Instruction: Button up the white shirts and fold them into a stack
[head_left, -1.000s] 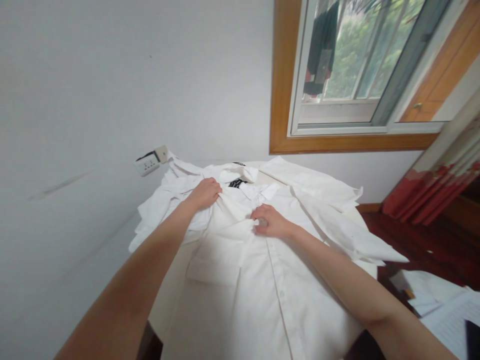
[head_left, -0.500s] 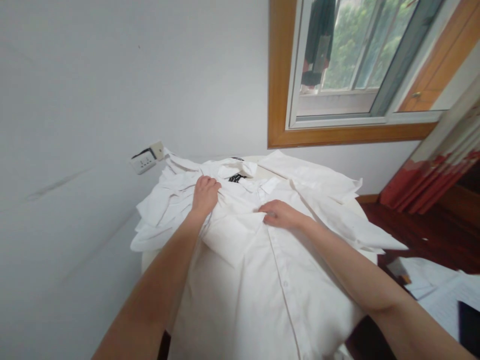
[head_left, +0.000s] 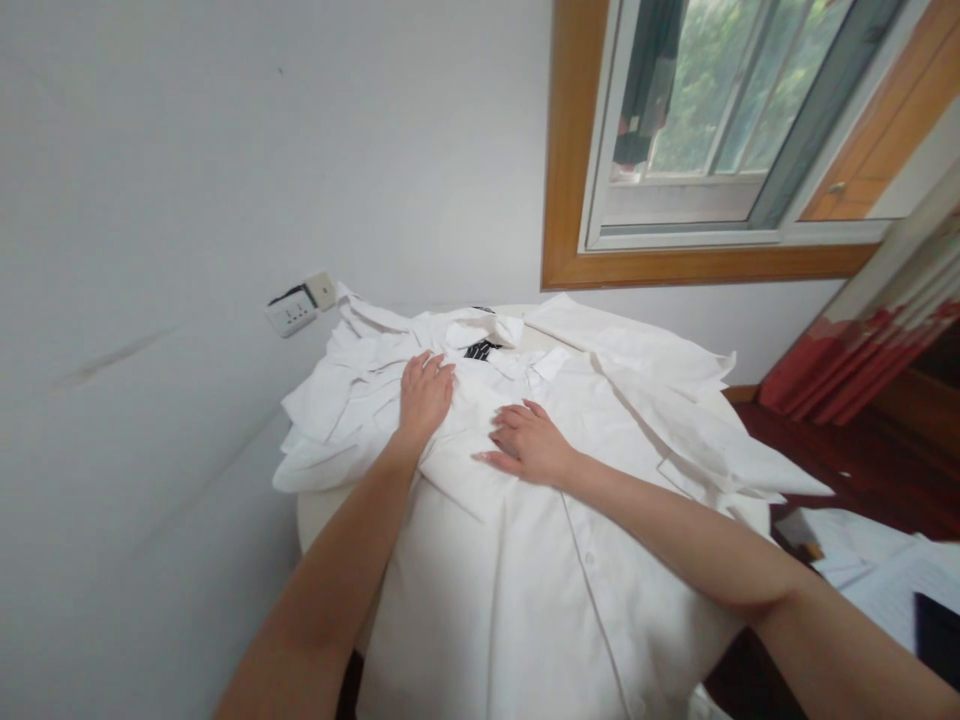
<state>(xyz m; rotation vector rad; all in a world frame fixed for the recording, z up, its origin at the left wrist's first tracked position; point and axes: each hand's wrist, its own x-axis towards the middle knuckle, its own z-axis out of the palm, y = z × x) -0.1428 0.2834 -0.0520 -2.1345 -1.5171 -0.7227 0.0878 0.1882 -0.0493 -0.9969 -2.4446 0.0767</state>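
A white button-up shirt (head_left: 525, 590) lies spread face up over a small table, its collar and a black striped label (head_left: 480, 350) at the far end. My left hand (head_left: 424, 395) lies flat and open on the shirt's left shoulder, fingers stretched toward the collar. My right hand (head_left: 527, 443) rests flat and open on the upper chest by the button placket, pressing a folded flap of fabric down. More white garments (head_left: 337, 400) are bunched under and to the left of the shirt.
The table stands against a white wall with a socket (head_left: 298, 309) at the left. A wood-framed window (head_left: 712, 150) is behind. Red curtain (head_left: 885, 350) hangs at the right. Papers (head_left: 877, 570) lie lower right over a dark wooden floor.
Both hands have let go of the gathered fabric and flattened out on the shirt. The fold near the chest now lies pressed down.
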